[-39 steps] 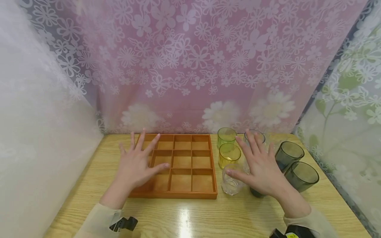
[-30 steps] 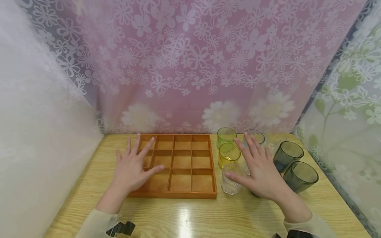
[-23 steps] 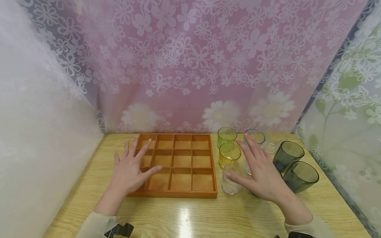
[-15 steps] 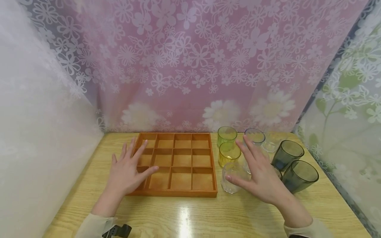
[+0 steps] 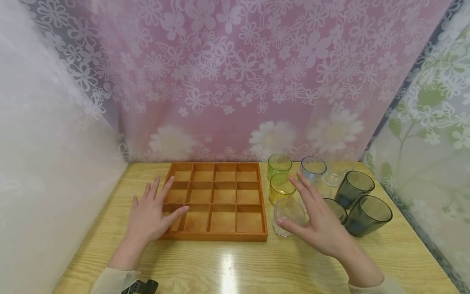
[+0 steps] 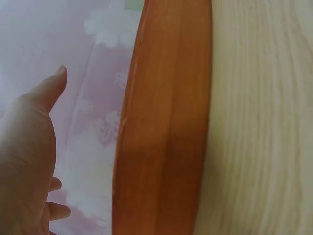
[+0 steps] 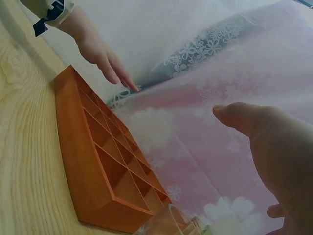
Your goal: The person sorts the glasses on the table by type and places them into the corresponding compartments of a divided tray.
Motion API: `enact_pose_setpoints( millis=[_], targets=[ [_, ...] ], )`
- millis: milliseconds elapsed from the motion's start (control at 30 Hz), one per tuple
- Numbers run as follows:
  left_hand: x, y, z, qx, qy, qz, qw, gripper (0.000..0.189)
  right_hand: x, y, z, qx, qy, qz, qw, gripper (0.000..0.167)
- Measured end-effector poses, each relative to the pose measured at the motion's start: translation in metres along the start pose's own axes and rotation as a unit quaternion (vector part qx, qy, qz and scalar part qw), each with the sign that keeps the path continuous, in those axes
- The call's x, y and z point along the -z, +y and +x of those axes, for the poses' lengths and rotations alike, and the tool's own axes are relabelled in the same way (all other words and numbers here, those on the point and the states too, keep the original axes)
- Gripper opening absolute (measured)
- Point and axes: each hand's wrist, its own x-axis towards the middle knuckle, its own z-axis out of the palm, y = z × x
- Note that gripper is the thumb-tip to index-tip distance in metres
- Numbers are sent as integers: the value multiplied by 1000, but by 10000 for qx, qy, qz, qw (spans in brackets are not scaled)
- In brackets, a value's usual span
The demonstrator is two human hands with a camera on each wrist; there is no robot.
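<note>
My left hand [image 5: 148, 216] hovers with spread fingers over the left side of a wooden compartment tray [image 5: 220, 236]. In the right wrist view, that hand [image 7: 98, 54] shows above the tray's edge, holding nothing. My right hand [image 5: 321, 222], fingers also apart, hangs over the glasses at the right. Its thumb overlaps a clear faceted glass [image 5: 282, 228] in the head view. Behind that glass stand a yellow glass [image 5: 282, 196] and a green glass [image 5: 279, 165]. A blue-rimmed glass [image 5: 313, 165] is just beyond the fingertips; a dark grey glass [image 5: 339, 212] is partly hidden by the hand.
Two more dark glasses, one at the back [image 5: 354, 190] and one in front [image 5: 369, 216], stand near the table's right side. A clear glass [image 5: 334, 175] is at the back. Floral curtains [image 5: 235, 81] close off the back and sides of the wooden table [image 5: 198, 265].
My left hand has drawn back toward the lower left, uncovering more of the tray. The right hand has lowered slightly, and more of the dark glass beside it now shows. The glasses have stayed put.
</note>
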Motion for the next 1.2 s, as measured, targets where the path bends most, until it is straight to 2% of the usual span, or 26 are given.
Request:
enact_pose_setpoints(
  millis=[133,433,600,733,900,1200],
  targets=[
    [-5,-7,-3,112,-38,-150,9998,101,-6,0,-2,-75,21,215,9997,104],
    [-20,-24,-9,358,31,-298,9989,99,-21,4,-8,-20,330,662,9973,102],
    [-24,-30,-14,600,153,-720,9955,93,-28,5,-10,-8,488,778,9958,99],
    [-32,-34,-18,826,393,-1162,9890,90,-34,7,-11,-41,563,851,9948,96],
    [-40,-35,-20,1062,778,-1799,9748,86,-41,10,-15,-189,640,917,9936,96],
    [-46,-33,-23,1521,1060,-3091,9328,72,-53,14,-21,-361,792,1152,9895,100]
  ],
)
